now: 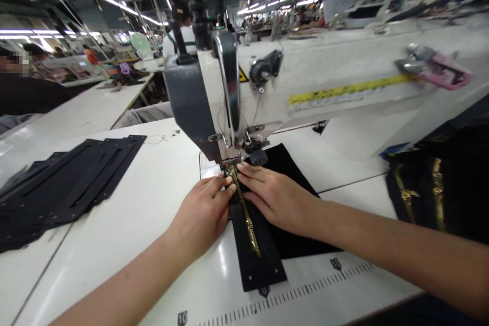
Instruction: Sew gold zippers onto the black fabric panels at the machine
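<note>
A black fabric strip [256, 265] with a gold zipper [248, 221] lies under the presser foot [230, 164] of a white sewing machine [324, 86]. My left hand [204, 211] rests flat on the table and on the strip's left edge, fingers stretched toward the needle. My right hand [273, 193] lies flat on the black cloth [290, 173] to the right of the zipper, fingertips close to the foot. Neither hand grips anything.
A stack of black cut strips with slots [64, 188] lies at the left of the white table [126, 224]. Black fabric with gold zippers [431, 193] is piled at the right. Pink-handled snips [435, 67] sit on the machine arm. A ruler scale [298, 295] runs along the front edge. Other workers sit behind.
</note>
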The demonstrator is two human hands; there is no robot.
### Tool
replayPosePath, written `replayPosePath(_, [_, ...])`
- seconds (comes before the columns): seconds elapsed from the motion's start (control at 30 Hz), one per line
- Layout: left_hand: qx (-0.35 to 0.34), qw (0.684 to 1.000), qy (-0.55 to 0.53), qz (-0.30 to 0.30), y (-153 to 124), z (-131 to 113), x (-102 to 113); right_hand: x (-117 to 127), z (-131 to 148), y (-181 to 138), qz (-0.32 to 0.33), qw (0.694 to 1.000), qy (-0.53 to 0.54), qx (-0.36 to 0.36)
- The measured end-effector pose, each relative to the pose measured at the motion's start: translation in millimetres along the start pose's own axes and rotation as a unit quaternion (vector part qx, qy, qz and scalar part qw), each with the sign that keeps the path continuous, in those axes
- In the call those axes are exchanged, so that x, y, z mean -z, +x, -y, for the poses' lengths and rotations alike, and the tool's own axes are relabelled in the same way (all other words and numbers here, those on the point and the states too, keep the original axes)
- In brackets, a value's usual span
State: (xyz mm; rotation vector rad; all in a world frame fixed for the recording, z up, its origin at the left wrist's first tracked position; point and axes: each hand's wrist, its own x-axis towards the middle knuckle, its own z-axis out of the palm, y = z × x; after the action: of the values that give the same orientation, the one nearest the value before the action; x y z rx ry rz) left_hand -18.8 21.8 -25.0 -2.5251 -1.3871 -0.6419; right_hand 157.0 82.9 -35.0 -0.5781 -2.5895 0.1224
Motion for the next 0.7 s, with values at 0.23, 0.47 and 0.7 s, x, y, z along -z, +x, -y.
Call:
replayPosePath(0.23, [-0.032, 0.999, 0.021, -0.025, -22, -27, 6, 10, 40, -39, -0.009, 1.0, -0.017, 0.002])
replayPosePath(0.47, [-0.046, 0.998, 0.04, -0.026, -12, -17, 7, 8, 33, -29, 0.008, 1.0, -0.028, 0.009])
replayPosePath(0.7, [-0.043, 0.999, 0.028, -0.015, -4, 1, 0, 4, 18, -10, 0.012, 0.999, -0.042, 0.023])
